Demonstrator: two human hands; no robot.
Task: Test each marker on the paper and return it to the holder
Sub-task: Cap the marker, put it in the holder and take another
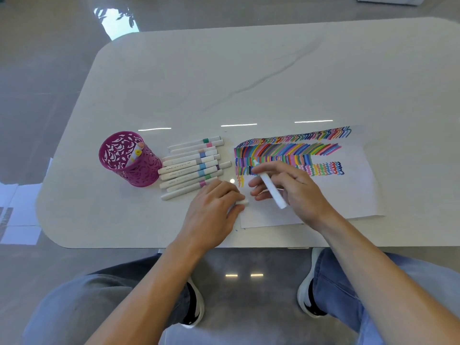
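Note:
My right hand [296, 192] grips a white marker [271, 189], uncapped, its tip resting on the paper [348, 195] among rows of coloured test strokes. Pinched in my left hand [214, 207] is a white cap [242, 202], which rests on the paper's left edge. Several white markers [191, 168] with coloured bands lie side by side on the table, left of the paper. Further left stands a magenta cut-out holder [129, 159], with one marker [136, 154] leaning inside it.
The white marble table [249, 70] extends far behind the paper. White sheets [17, 212] lie on the floor at the left. My knees and shoes [311, 282] sit below the table's near edge.

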